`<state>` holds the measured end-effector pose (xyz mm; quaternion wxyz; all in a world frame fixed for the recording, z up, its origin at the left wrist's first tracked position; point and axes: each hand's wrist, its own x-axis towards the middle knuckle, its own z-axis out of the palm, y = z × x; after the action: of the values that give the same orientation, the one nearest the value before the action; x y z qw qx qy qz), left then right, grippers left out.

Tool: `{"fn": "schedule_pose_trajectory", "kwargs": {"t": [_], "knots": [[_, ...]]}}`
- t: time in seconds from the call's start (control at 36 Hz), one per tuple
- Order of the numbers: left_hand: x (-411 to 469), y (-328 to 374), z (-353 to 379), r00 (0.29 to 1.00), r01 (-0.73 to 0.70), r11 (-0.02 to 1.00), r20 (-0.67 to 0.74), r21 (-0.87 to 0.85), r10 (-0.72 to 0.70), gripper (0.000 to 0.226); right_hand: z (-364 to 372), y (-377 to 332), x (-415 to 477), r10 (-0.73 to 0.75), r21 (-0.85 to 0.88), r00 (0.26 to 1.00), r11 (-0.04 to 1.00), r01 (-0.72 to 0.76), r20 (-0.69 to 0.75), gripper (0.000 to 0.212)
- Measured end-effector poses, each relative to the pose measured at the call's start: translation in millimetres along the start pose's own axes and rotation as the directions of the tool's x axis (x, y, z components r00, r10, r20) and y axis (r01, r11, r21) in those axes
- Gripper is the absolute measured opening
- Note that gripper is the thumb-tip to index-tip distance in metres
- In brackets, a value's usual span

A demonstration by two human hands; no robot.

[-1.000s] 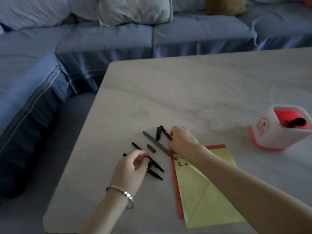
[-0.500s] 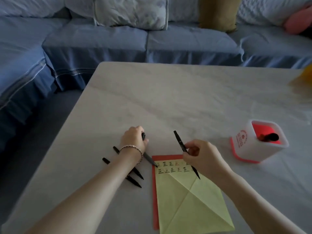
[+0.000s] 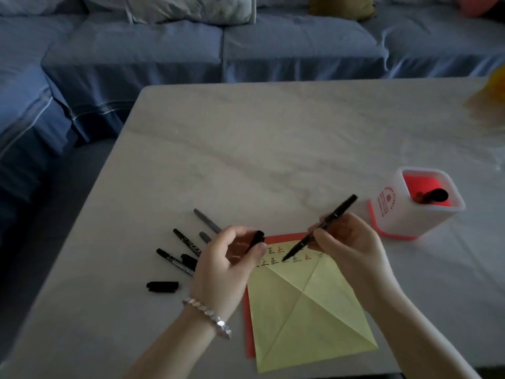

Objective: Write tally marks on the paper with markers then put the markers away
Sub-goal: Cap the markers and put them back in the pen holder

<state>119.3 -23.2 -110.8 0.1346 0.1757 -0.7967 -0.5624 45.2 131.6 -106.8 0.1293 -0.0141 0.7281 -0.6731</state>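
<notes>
A yellow creased paper (image 3: 306,321) lies on a red sheet (image 3: 247,318), with rows of tally marks along its top edge. My right hand (image 3: 347,244) grips a black marker (image 3: 332,217), its tip just above the marks. My left hand (image 3: 226,258) pinches a black cap (image 3: 255,239) beside the paper's top left corner. Several more markers (image 3: 187,242) and a loose cap (image 3: 162,286) lie on the table to the left. A white and red pen holder (image 3: 393,214) stands to the right with one marker (image 3: 434,195) inside.
The pale marble table (image 3: 259,160) reaches back to a blue sofa (image 3: 191,50) with cushions. A yellow object (image 3: 498,83) shows at the far right edge. The table's left edge drops to the floor.
My left hand lifted off the table with a cap pinched in its fingers. My right hand raised and tilted the marker, uncapped end toward the tally marks.
</notes>
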Motion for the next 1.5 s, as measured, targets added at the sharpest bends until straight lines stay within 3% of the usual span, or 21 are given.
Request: {"fn": "schedule_pose_trajectory", "kwargs": {"t": [0.11,0.22,0.56,0.75,1.03,1.17,1.33,1.5], "knots": [[-11.8,-5.9,4.1,0.999,0.044,0.998,-0.004,-0.053,-0.044,0.027,0.7,-8.4,-11.8,-0.013,0.295,0.998,0.955,0.030,-0.057,0.019],[-15.1,-8.5,7.4,0.996,0.088,0.994,-0.001,-0.061,-0.089,0.030,0.5,-12.8,-16.5,-0.022,0.402,0.998,0.915,0.044,-0.058,0.019],[-17.7,-2.1,12.2,0.998,0.067,0.997,0.024,-0.028,-0.066,0.030,-4.7,-11.6,-23.7,-0.028,0.372,0.999,0.928,0.032,-0.016,0.014],[-20.3,3.5,15.0,0.998,-0.032,0.999,0.052,0.002,0.032,0.031,-5.4,-7.9,-29.0,-0.023,0.355,0.997,0.935,-0.003,0.068,0.003],[-18.3,8.3,21.8,0.990,-0.099,0.994,0.097,-0.040,0.103,0.027,-16.5,-1.2,-30.7,0.001,0.388,0.992,0.920,-0.050,0.125,0.050],[-18.6,14.0,30.0,0.972,-0.198,0.980,0.126,-0.005,0.197,0.017,-23.7,1.6,-29.7,0.028,0.420,0.980,0.901,-0.110,0.198,0.049],[-16.8,18.2,35.7,0.987,-0.104,0.990,0.111,-0.099,0.115,0.014,-25.1,7.5,-33.5,0.049,0.432,0.985,0.894,-0.117,0.165,0.051],[-22.0,15.2,36.5,0.982,-0.146,0.985,0.105,-0.092,0.156,0.018,-24.3,12.2,-36.1,0.040,0.415,0.983,0.903,-0.111,0.177,0.049]]}}
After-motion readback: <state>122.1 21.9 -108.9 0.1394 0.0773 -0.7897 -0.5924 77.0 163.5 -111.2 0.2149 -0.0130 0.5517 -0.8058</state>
